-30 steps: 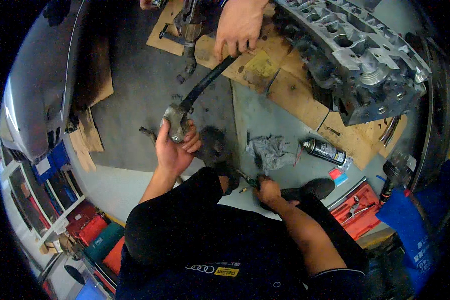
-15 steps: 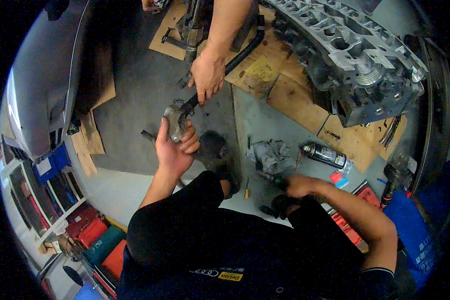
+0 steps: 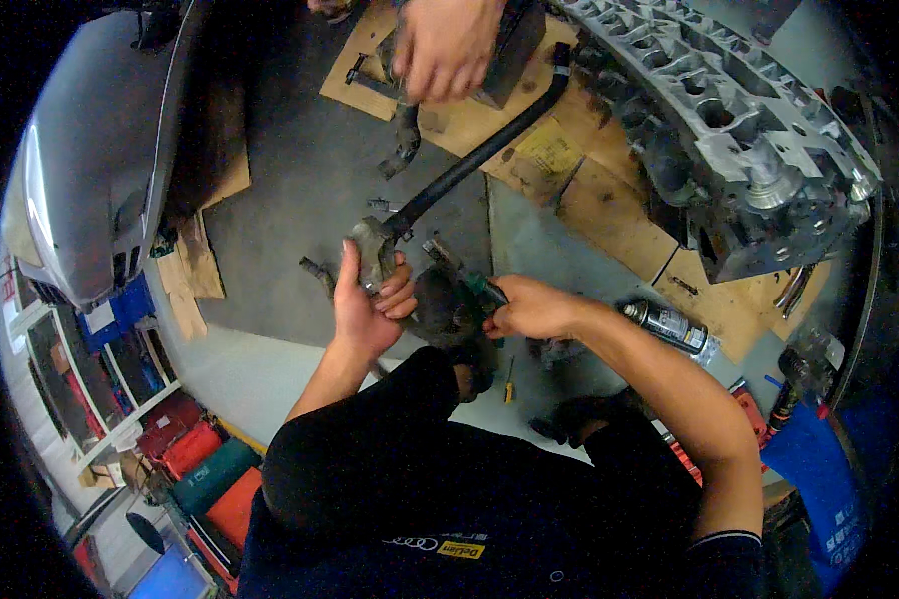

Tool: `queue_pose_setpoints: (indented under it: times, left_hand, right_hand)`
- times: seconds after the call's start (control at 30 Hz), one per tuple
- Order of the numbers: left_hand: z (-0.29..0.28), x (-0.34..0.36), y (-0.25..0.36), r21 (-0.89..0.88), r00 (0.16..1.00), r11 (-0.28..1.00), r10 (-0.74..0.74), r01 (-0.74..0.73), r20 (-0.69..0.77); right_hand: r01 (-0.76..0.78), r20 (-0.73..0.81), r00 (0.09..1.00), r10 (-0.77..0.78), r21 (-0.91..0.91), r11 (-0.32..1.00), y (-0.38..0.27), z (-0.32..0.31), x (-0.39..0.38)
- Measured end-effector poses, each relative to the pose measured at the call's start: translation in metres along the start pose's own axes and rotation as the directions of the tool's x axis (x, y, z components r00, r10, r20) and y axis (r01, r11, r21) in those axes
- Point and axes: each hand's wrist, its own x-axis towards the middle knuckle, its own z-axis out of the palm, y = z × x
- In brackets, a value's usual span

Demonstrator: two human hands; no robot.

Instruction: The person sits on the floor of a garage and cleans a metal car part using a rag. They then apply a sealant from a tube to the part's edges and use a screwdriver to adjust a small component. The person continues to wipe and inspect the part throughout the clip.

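From the wearer's head, the left of two side-by-side fisheye cameras looks steeply down over the wearer's shirt (image 3: 420,499) to the left hand (image 3: 373,299) and right hand (image 3: 531,307), both near mid-frame, with the floor (image 3: 539,220) farther below them. Upright and unmirrored, the view faces out past the hands toward a co-worker (image 3: 448,50) at the upper edge. The wide lens reaches a car (image 3: 105,150) left of the hands and an engine (image 3: 714,150) to their right, bending straight edges toward its dark rim.
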Motion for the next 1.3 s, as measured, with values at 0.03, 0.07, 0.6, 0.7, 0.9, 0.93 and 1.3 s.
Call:
queue_pose_setpoints:
  times: [0.03, 0.07, 0.6, 0.7, 0.9, 0.93, 1.3]
  left_hand:
    - [0.000, 0.000, 0.000, 0.002, 1.000, 1.000, -0.005, 0.005, 0.011]
    - [0.001, 0.000, 0.000, 0.000, 1.000, 1.000, -0.007, 0.007, 0.023]
    - [-0.008, 0.003, 0.002, 0.015, 0.993, 0.998, -0.055, 0.054, 0.102]
    - [-0.010, 0.005, 0.002, 0.010, 0.993, 0.998, -0.058, 0.057, 0.099]
    - [-0.006, 0.005, 0.002, 0.042, 0.997, 0.998, -0.045, 0.042, 0.058]
    - [-0.005, 0.004, 0.002, 0.048, 0.997, 0.998, -0.042, 0.039, 0.064]
    - [-0.004, 0.003, 0.002, 0.059, 0.996, 0.998, -0.042, 0.037, 0.083]
  right_hand:
    - [0.004, -0.003, 1.000, -0.004, 0.003, 1.000, 0.010, 0.000, 0.010]
    - [0.011, 0.016, 1.000, -0.011, -0.009, 1.000, 0.007, 0.000, 0.012]
    - [0.009, -0.028, 1.000, -0.014, -0.187, 0.982, -0.055, -0.007, 0.002]
    - [0.044, -0.012, 0.999, -0.046, -0.155, 0.987, -0.053, -0.005, 0.005]
    - [0.044, -0.060, 0.997, -0.053, -0.147, 0.988, -0.040, -0.002, 0.009]
    - [0.037, -0.090, 0.995, -0.052, -0.163, 0.986, -0.037, -0.001, 0.009]
    - [0.031, -0.043, 0.998, -0.036, -0.115, 0.993, -0.043, -0.005, 0.006]
